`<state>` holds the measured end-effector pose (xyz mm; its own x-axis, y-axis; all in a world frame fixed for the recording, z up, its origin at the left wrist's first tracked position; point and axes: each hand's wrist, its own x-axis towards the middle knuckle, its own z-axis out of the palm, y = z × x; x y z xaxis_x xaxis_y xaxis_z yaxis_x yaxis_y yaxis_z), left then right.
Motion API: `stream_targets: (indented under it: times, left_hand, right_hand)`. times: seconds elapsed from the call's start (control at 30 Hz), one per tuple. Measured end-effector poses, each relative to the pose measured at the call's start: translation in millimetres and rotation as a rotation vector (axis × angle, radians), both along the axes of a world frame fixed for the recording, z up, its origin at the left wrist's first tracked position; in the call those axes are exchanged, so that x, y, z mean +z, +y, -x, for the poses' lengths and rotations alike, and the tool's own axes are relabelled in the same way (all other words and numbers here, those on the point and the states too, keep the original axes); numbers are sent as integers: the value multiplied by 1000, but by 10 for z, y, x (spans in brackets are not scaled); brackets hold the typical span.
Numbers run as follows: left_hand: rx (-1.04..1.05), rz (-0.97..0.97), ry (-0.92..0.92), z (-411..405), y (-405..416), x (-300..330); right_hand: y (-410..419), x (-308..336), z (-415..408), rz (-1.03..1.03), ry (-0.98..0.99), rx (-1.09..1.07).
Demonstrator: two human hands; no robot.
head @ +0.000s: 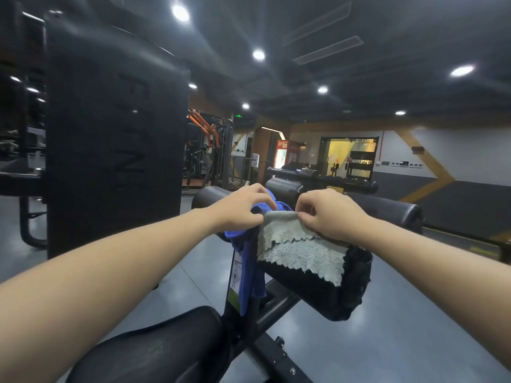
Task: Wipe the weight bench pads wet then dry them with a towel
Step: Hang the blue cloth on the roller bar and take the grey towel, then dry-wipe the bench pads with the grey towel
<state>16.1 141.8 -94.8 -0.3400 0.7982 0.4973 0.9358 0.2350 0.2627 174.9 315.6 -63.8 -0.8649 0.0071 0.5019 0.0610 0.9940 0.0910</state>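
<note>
- The right hand (329,212) pinches the top edge of a grey towel (301,244), thumb and fingers curled over the fold where it lies on the crest of a black roller pad (326,288).
- The left hand (243,208) grips a blue cloth (249,272) with bent fingers, and its thumb touches the near top corner of the grey towel, so both hands meet along that upper edge.
- The grey towel is draped over the roller pad in two ragged layers and hangs down the side facing the person; the pad's right end stays bare.
- The blue cloth trails down from the left hand past the left end of the pad, along the upright frame post (235,286) with its label.
- Below, the dark seat pad (154,344) sits at the near end of the bench; more black rollers (387,208) lie beyond the hands.
- Judged from this, the step in hand looks like the change from wet wipe to drying: the towel is being spread or gathered on the roller pad. Which cloth is damp cannot be told.
- The next move likely calls for a flatter hold on the towel and strokes round the roller's curve, with the blue cloth set aside so it does not drag over the dried surface.
</note>
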Motion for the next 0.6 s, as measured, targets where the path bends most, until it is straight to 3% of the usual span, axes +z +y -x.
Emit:
stream_targets:
  times: [0.2,0.37,0.6]
  left_hand:
    - [-33,-43,-10,-156,-235,-30]
    - [79,-72,66,-257,-631,-106]
    - [153,47,138,-574,-1532,-249]
  right_hand:
    - [-180,9,-6,72,60,67]
    - [-478,-79,-8,87,5,148]
    - [-968,-447,-92,40,-243,255]
